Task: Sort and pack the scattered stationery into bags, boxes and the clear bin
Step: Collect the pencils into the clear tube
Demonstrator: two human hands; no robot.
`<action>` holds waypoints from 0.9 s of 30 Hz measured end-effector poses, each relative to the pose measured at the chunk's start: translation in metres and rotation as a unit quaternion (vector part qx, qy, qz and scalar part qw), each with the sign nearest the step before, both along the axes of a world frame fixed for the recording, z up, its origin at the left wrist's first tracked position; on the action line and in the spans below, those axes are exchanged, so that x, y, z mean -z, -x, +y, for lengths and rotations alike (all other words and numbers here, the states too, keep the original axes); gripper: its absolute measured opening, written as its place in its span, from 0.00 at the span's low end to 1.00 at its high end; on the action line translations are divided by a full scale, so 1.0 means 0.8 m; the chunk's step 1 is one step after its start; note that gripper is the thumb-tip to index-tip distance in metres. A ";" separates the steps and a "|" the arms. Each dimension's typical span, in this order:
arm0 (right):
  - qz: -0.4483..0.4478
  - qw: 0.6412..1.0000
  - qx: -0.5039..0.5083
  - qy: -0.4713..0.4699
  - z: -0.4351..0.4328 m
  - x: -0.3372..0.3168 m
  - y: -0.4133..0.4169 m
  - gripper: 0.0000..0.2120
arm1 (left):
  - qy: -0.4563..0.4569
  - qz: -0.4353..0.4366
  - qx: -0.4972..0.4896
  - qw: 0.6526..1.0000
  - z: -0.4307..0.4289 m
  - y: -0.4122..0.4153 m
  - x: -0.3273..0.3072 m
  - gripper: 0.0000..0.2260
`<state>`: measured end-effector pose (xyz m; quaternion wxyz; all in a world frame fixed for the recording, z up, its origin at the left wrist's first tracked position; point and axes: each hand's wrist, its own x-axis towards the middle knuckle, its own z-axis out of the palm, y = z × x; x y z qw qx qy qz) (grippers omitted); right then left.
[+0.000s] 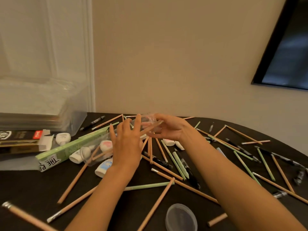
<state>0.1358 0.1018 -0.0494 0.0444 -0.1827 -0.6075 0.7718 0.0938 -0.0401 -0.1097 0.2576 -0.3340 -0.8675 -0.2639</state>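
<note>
From the head view, we judge the sorting barely begun. Wooden pencils (76, 180), green pencils (148, 185), black pens (188, 167) and white erasers (168, 142) lie scattered across the dark table (41, 185).

Our right hand (168, 129) pinches the mouth of a clear plastic bag (98, 154), raised just above the table's middle. A couple of wooden pencils seem to be partly inside it. Our left hand (128, 144) lies against the bag with fingers straight and spread.

The clear bin (50, 100) stands at the far left and holds a flat pale stack we cannot identify. The green carton (70, 148) and the black-and-gold box (18, 140), its flap open, lie beside the bin; we cannot tell what is in either. Nearly everything remains to be packed.
</note>
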 end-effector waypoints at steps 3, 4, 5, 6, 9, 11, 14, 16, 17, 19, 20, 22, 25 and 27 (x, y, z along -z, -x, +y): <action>0.012 0.998 0.048 -0.027 -0.001 0.013 -0.003 0.06 | 0.015 0.000 -0.003 1.000 0.000 0.000 0.004 0.31; 0.020 0.998 0.049 -0.034 -0.001 0.017 -0.005 0.06 | 0.015 -0.001 -0.005 1.000 0.000 0.000 0.005 0.31; 0.028 0.998 0.049 -0.039 -0.001 0.020 -0.007 0.07 | 0.014 -0.002 -0.007 1.000 0.000 0.000 0.006 0.31; 0.035 0.997 0.058 -0.040 -0.002 0.023 -0.009 0.08 | 0.012 -0.002 -0.011 1.000 0.000 0.001 0.007 0.31; 0.039 0.975 0.213 -0.040 0.001 0.034 -0.007 0.09 | 0.014 0.000 -0.034 0.999 0.000 0.004 0.009 0.33; -0.010 0.945 0.314 -0.095 0.004 0.044 -0.003 0.09 | 0.032 -0.004 -0.047 0.998 0.000 0.005 0.011 0.34; -0.147 0.917 0.259 -0.263 -0.004 0.067 0.007 0.10 | 0.050 -0.007 -0.056 0.997 0.002 0.006 0.015 0.36; -0.177 0.892 0.216 -0.355 -0.007 0.081 0.018 0.10 | 0.051 -0.011 -0.063 0.997 0.004 0.006 0.016 0.36; -0.175 0.879 0.211 -0.390 -0.008 0.084 0.024 0.11 | 0.050 -0.011 -0.066 0.997 0.004 0.006 0.016 0.36; -0.172 0.856 0.212 -0.440 -0.009 0.087 0.034 0.15 | 0.055 -0.008 -0.067 0.996 0.004 0.007 0.016 0.35; -0.175 0.848 0.204 -0.457 -0.010 0.089 0.039 0.16 | 0.058 -0.007 -0.068 0.996 0.003 0.007 0.017 0.35; -0.189 0.839 0.175 -0.480 -0.010 0.091 0.047 0.15 | 0.059 -0.006 -0.071 0.996 0.003 0.010 0.018 0.34; -0.214 0.839 0.171 -0.470 -0.006 0.088 0.051 0.11 | 0.059 -0.006 -0.077 0.995 0.004 0.012 0.019 0.34; -0.228 0.840 0.183 -0.457 -0.003 0.084 0.048 0.10 | 0.063 -0.006 -0.079 0.995 0.005 0.013 0.019 0.34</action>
